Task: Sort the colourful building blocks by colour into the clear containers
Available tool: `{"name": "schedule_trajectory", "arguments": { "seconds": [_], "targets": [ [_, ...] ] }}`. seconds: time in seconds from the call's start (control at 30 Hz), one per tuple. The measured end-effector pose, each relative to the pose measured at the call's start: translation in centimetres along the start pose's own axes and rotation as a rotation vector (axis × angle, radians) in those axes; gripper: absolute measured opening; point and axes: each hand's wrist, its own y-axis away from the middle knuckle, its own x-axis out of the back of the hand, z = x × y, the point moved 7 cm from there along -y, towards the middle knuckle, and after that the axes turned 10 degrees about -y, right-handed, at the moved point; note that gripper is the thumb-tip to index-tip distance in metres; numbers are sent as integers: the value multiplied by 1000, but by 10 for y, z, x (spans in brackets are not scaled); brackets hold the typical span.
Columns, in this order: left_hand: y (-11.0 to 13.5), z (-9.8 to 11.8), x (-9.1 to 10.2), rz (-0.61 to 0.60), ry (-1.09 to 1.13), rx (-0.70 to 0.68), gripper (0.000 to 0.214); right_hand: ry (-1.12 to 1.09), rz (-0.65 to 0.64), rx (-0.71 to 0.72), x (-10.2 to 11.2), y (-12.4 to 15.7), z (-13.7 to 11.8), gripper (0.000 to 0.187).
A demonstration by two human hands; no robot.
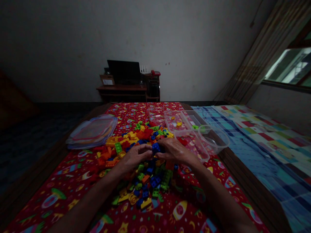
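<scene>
A heap of small plastic building bricks [136,142] in red, yellow, green, blue and orange lies on a red patterned cloth [73,181]. Both my hands meet over the middle of the heap. My left hand [134,157] and my right hand [173,150] each pinch a blue brick [155,148] held between them, fingers curled. More bricks [145,191] lie under and in front of my wrists.
Clear plastic boxes [181,121] holding a few bricks and a round clear tub [215,137] stand at the right of the heap. A stack of clear lids [92,131] lies at the left. A checked mat [255,139] covers the floor at right; a desk [128,87] stands by the far wall.
</scene>
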Motion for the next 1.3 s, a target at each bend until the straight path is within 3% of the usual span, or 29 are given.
{"name": "schedule_trajectory", "arguments": {
  "seconds": [0.13, 0.23, 0.3, 0.37, 0.47, 0.57, 0.63, 0.77, 0.87, 1.0, 1.3],
  "targets": [
    [-1, 2, 11, 54, -49, -32, 45, 96, 232, -85, 43, 12, 20, 11],
    [-1, 6, 16, 88, -219, -115, 39, 287, 488, -221, 91, 37, 49, 17],
    [2, 10, 13, 104, -388, -196, 33, 423, 591, -379, 117, 57, 72, 20],
    [8, 18, 1, 96, -558, -347, 27, 519, 620, -579, 135, 77, 94, 23],
    [28, 31, -32, -13, -762, -655, 31, 565, 598, -797, 147, 98, 117, 26],
    [52, 36, -71, -163, -962, -844, 48, 562, 570, -895, 147, 107, 131, 29],
    [64, 35, -92, -228, -1069, -912, 47, 537, 565, -903, 144, 107, 137, 32],
    [65, 24, -113, -206, -1218, -944, 31, 497, 647, -777, 143, 99, 133, 35],
    [54, 15, -111, -117, -1269, -931, 15, 487, 661, -695, 139, 87, 120, 31],
    [44, 15, -95, -34, -1259, -878, 12, 470, 593, -550, 123, 63, 94, 29],
    [31, 23, -53, 75, -1302, -783, 19, 223, 270, -119, 34, 14, 57, 23]
  ]
}}
